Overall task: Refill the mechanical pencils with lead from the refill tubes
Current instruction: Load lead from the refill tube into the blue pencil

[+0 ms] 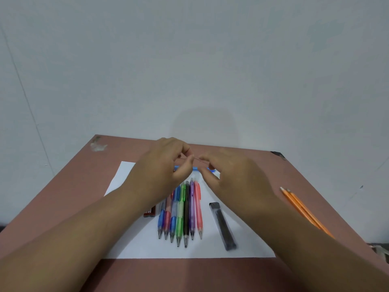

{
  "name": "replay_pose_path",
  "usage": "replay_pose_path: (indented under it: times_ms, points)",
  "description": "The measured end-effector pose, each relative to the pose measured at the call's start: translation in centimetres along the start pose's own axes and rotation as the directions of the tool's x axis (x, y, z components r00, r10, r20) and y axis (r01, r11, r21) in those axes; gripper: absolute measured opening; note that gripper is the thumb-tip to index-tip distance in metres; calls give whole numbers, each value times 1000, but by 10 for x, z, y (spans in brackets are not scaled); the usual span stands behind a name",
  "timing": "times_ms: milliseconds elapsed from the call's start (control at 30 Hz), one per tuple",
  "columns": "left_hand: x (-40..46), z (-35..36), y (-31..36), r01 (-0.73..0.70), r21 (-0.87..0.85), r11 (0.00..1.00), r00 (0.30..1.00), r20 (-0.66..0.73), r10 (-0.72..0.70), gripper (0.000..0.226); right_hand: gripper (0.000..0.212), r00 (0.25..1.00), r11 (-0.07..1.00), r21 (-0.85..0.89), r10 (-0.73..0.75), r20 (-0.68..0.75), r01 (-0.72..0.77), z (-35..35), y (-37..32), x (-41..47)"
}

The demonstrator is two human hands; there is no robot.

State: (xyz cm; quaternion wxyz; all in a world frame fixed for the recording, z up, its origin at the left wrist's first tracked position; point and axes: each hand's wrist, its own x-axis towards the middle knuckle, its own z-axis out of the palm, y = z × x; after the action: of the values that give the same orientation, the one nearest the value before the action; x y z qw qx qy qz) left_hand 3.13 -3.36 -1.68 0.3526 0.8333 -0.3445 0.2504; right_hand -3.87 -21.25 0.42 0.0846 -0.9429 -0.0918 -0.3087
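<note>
Apparently a single thin grey lead [196, 159] is pinched between the fingertips of the left hand [168, 163] and the right hand [233, 175], both raised at the centre of the frame above a blue mechanical pencil [195, 168] lying crosswise on the white paper sheet [242, 252]. Whether the lead is gripped by both hands or by only one cannot be told. Below the hands, a row of seven coloured plastic mechanical pencils [181, 213] is laid side by side, tips toward the bottom of the frame. A dark transparent refill tube [223, 226] is seen just right of the row, and a small red refill case [149, 211] at its left, partly hidden by the forearm. Lead handling is judged to be the step in hand; next, a pencil's open end must be met squarely, gently, since such lead snaps easily.
</note>
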Motion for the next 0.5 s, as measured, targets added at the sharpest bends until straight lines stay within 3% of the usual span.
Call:
replay_pose_path:
  times_ms: [133, 300, 400, 500]
  points:
    - [1, 2, -2, -25, -6, 1000, 999, -47, 25, 18, 22, 990, 987, -121, -112, -84, 102, 15, 7, 9]
    - [3, -1, -4, 69, -89, 994, 995, -68, -75, 37, 24, 984, 990, -45, -135, -120, 131, 15, 17, 17]
    - [5, -5, 2, 155, -84, 984, 988, 2, -155, 27, 17, 980, 994, 71, -63, -189, 78, 19, 23, 15]
    - [13, -3, 5, 265, 18, 964, 952, 153, -265, 17, 13, 970, 958, 274, 142, -196, -85, 16, 27, 13]
